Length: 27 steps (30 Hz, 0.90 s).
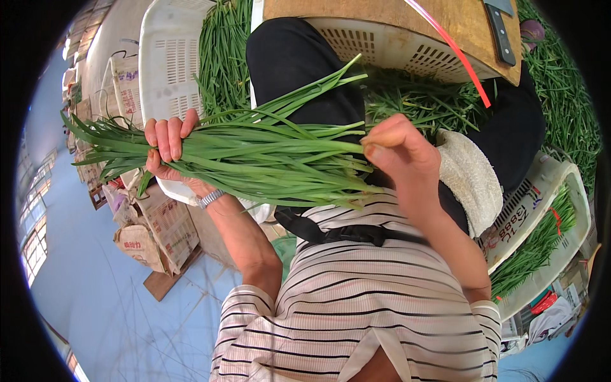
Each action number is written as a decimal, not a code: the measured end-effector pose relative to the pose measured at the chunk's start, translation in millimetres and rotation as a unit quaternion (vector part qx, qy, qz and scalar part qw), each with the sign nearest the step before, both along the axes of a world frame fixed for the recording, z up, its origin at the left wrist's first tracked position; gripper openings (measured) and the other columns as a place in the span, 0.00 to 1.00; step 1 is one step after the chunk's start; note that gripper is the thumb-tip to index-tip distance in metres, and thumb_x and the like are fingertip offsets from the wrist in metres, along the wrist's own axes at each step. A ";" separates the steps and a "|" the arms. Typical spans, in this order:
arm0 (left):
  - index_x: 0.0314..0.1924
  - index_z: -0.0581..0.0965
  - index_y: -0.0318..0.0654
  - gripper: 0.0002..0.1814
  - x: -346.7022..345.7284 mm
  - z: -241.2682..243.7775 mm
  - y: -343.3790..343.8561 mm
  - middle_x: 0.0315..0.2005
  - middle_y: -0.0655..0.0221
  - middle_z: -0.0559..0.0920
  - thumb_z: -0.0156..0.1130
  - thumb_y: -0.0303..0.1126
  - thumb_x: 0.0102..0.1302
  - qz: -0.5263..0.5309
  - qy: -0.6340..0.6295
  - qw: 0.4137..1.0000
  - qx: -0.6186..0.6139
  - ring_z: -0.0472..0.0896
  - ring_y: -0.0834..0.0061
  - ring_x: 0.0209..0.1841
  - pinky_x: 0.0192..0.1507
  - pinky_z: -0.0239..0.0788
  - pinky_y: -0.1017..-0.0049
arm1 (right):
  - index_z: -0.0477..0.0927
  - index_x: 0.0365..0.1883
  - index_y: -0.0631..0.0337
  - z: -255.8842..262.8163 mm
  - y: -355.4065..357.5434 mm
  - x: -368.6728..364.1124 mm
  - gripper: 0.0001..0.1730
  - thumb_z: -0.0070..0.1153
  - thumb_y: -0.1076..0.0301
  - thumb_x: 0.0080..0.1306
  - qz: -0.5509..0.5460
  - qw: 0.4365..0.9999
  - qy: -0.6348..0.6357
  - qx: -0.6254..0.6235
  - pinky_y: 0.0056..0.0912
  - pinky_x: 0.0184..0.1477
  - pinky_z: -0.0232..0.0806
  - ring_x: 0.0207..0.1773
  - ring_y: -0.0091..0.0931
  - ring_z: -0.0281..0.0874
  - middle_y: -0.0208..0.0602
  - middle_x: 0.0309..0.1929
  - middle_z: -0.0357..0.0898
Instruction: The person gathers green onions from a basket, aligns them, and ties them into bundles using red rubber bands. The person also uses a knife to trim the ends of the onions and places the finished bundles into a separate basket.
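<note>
A bunch of green garlic chives (267, 160) lies across my lap, its leafy tips pointing left and its pale stem ends to the right. My left hand (167, 141) is wrapped around the leafy part, with a metal watch band at the wrist. At the other end, thumb and finger of my right hand (403, 153) pinch the stem end of a chive. A few longer chives (310, 98) stick out from the bunch at an angle over my black-trousered leg.
Ahead, a wooden board (382, 28) rests on a white plastic crate (372, 45). A knife (501, 40) and a pink-red strip (453, 47) lie on it. Loose chives (563, 105) pile at right; white baskets (164, 71) flank me. A pale towel (470, 176) drapes my right leg.
</note>
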<state>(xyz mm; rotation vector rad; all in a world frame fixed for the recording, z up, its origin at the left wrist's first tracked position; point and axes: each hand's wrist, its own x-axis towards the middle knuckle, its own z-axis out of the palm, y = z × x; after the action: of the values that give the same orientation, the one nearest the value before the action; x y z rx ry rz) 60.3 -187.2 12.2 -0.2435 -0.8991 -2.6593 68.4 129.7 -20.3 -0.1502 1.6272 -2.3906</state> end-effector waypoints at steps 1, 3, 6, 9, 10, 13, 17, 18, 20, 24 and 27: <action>0.31 0.66 0.46 0.10 -0.8 0.7 1.5 0.16 0.82 0.70 0.58 0.24 0.54 -0.001 -0.003 1.000 0.003 0.68 0.86 0.20 0.39 0.58 0.76 | 0.77 0.32 0.64 -0.7 1.9 -1.4 0.03 0.56 0.81 0.61 -0.028 0.999 -0.042 0.005 0.22 0.43 0.66 0.37 0.21 0.72 0.31 0.34 0.76; 0.31 0.66 0.46 0.10 -5.3 -2.8 2.2 0.16 0.82 0.69 0.58 0.24 0.54 0.008 -0.012 0.999 0.031 0.68 0.86 0.21 0.40 0.58 0.76 | 0.77 0.33 0.64 -6.1 13.3 -4.5 0.02 0.55 0.79 0.63 -0.088 0.988 -0.125 0.017 0.21 0.44 0.66 0.38 0.19 0.72 0.29 0.35 0.77; 0.31 0.66 0.45 0.10 1.3 -6.0 -8.2 0.17 0.82 0.69 0.58 0.25 0.54 0.019 -0.031 0.999 0.040 0.68 0.86 0.22 0.40 0.58 0.76 | 0.77 0.34 0.63 -30.9 59.2 -15.0 0.01 0.54 0.75 0.65 -0.172 0.972 -0.122 0.100 0.19 0.45 0.65 0.37 0.17 0.72 0.27 0.34 0.77; 0.31 0.66 0.45 0.09 6.3 -10.1 -10.1 0.17 0.81 0.69 0.58 0.25 0.55 0.029 -0.048 0.997 0.054 0.68 0.86 0.22 0.41 0.58 0.75 | 0.77 0.35 0.63 -25.5 104.7 -8.5 0.01 0.54 0.76 0.64 -0.077 0.947 -0.193 0.246 0.19 0.44 0.64 0.37 0.17 0.70 0.28 0.35 0.76; 0.31 0.66 0.45 0.09 6.8 -10.8 -8.5 0.18 0.81 0.69 0.58 0.25 0.55 0.034 -0.054 0.996 0.061 0.68 0.85 0.22 0.41 0.58 0.75 | 0.76 0.35 0.63 -22.4 108.5 -3.8 0.02 0.54 0.76 0.64 -0.059 0.944 -0.173 0.274 0.19 0.44 0.64 0.37 0.18 0.70 0.29 0.36 0.75; 0.31 0.66 0.46 0.09 3.1 -10.1 -4.9 0.18 0.81 0.68 0.58 0.25 0.55 0.031 -0.055 0.996 0.065 0.67 0.85 0.22 0.42 0.58 0.74 | 0.76 0.36 0.63 -16.8 101.0 11.6 0.05 0.53 0.78 0.62 -0.073 0.954 -0.012 0.290 0.19 0.44 0.63 0.39 0.18 0.69 0.31 0.40 0.74; 0.30 0.67 0.46 0.09 3.9 -9.2 -6.1 0.18 0.81 0.68 0.58 0.25 0.55 0.030 -0.063 0.995 0.064 0.67 0.85 0.22 0.42 0.58 0.74 | 0.78 0.42 0.63 12.4 74.4 24.8 0.09 0.58 0.76 0.62 0.102 0.975 -0.156 0.120 0.19 0.39 0.66 0.34 0.16 0.73 0.27 0.30 0.77; 0.30 0.67 0.45 0.09 5.0 -8.6 -6.9 0.18 0.81 0.68 0.58 0.25 0.55 0.030 -0.064 0.996 0.064 0.67 0.85 0.22 0.42 0.58 0.74 | 0.79 0.40 0.64 14.7 67.2 26.0 0.09 0.60 0.73 0.62 0.156 0.966 -0.134 0.155 0.18 0.36 0.66 0.33 0.16 0.73 0.27 0.30 0.78; 0.30 0.67 0.45 0.08 5.1 -7.9 -5.2 0.18 0.81 0.68 0.58 0.25 0.55 0.032 -0.064 0.996 0.062 0.67 0.85 0.23 0.42 0.58 0.74 | 0.79 0.35 0.65 20.8 44.0 27.0 0.06 0.61 0.72 0.62 0.190 0.960 -0.155 0.136 0.17 0.30 0.63 0.27 0.14 0.69 0.25 0.25 0.76; 0.31 0.68 0.45 0.08 7.5 -6.0 -3.3 0.18 0.81 0.68 0.58 0.25 0.55 0.041 -0.063 0.996 0.045 0.67 0.84 0.23 0.42 0.59 0.74 | 0.80 0.32 0.65 20.1 26.3 26.0 0.06 0.60 0.70 0.64 0.207 0.954 -0.180 0.124 0.15 0.28 0.60 0.26 0.11 0.67 0.22 0.22 0.74; 0.30 0.67 0.46 0.09 8.6 -1.9 2.3 0.17 0.82 0.68 0.58 0.26 0.55 0.050 -0.063 0.996 0.029 0.68 0.85 0.24 0.42 0.59 0.75 | 0.80 0.31 0.63 9.6 32.1 30.2 0.06 0.59 0.70 0.64 0.145 0.961 -0.236 0.016 0.15 0.28 0.59 0.26 0.10 0.67 0.21 0.23 0.74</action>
<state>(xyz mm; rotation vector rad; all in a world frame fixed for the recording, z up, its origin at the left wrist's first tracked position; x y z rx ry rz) 69.0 -184.9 10.3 -0.0160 -0.8463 -2.6267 98.6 161.8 -10.7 0.1670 1.3161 -1.9834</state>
